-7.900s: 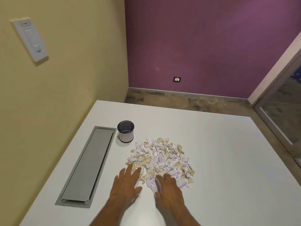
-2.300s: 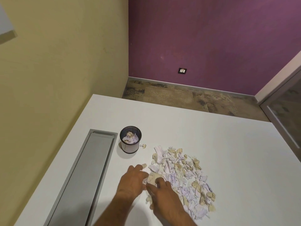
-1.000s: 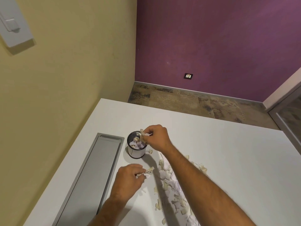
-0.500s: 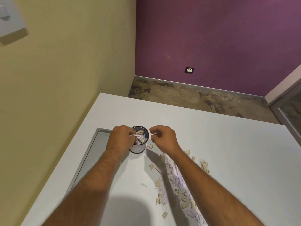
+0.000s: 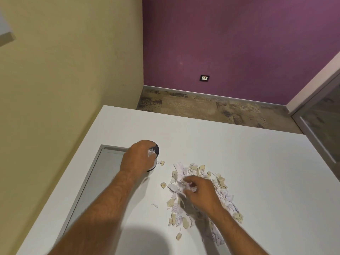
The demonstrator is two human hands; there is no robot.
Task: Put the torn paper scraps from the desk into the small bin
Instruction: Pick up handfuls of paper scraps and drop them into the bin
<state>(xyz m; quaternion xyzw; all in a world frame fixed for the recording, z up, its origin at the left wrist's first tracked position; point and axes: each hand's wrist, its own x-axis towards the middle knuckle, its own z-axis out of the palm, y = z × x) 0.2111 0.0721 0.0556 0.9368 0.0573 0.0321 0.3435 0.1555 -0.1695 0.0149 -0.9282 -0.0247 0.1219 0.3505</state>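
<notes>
A heap of torn white and beige paper scraps (image 5: 200,173) lies on the white desk (image 5: 257,172). The small dark bin (image 5: 156,148) stands left of the heap and is mostly hidden by my left hand (image 5: 138,159). That hand is over the bin with white scraps showing at its fingertips. My right hand (image 5: 200,194) rests on the near left part of the heap, fingers curled around scraps. A few loose scraps (image 5: 161,162) lie beside the bin.
A long grey cable hatch (image 5: 92,183) is set into the desk at the left, along the yellow wall. Stray scraps (image 5: 178,236) lie near the front of the desk. The desk's far edge drops to a brown floor.
My right hand has moved from beside the bin back down to the heap and closed on scraps. My left hand has shifted further over the bin, covering it.
</notes>
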